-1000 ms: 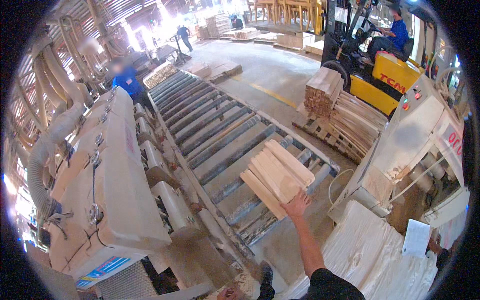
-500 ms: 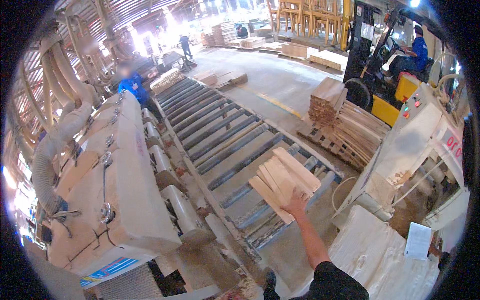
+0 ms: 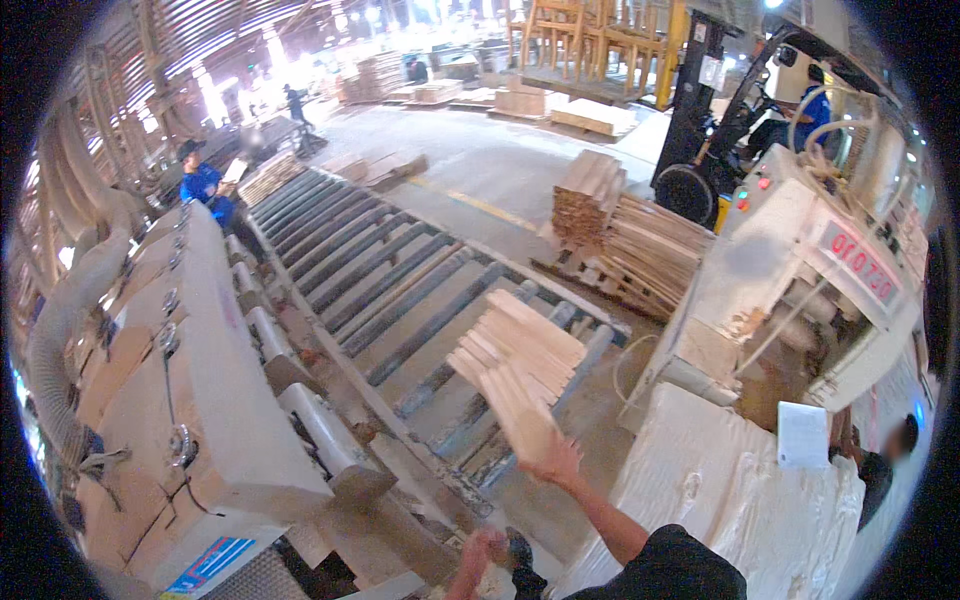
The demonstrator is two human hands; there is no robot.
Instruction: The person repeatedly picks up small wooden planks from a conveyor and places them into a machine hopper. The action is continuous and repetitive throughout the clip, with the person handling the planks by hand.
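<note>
My right hand point(image 3: 553, 462) grips the near end of a few pale wooden slats point(image 3: 518, 412), tilted toward me over the roller conveyor. Beyond them lies a stack of similar wooden slats point(image 3: 530, 345), resting on the rollers; the held ones overlap its near side. At the lower edge, close to my dark shoe point(image 3: 520, 550), is my left hand point(image 3: 482, 550). Motion smears its fingers, and nothing can be made out in it.
The roller conveyor point(image 3: 410, 290) runs away to the far left, beside a large beige machine point(image 3: 200, 400). A wrapped white stack point(image 3: 720, 490) and a control cabinet point(image 3: 780, 270) stand right. Further back are stacked boards point(image 3: 640, 235), a forklift point(image 3: 690, 150) and a co-worker in blue point(image 3: 203, 185).
My right hand has drawn back toward me with several slats, pulling them away from the stack. My left hand has entered at the bottom. The whole view has swung to the right.
</note>
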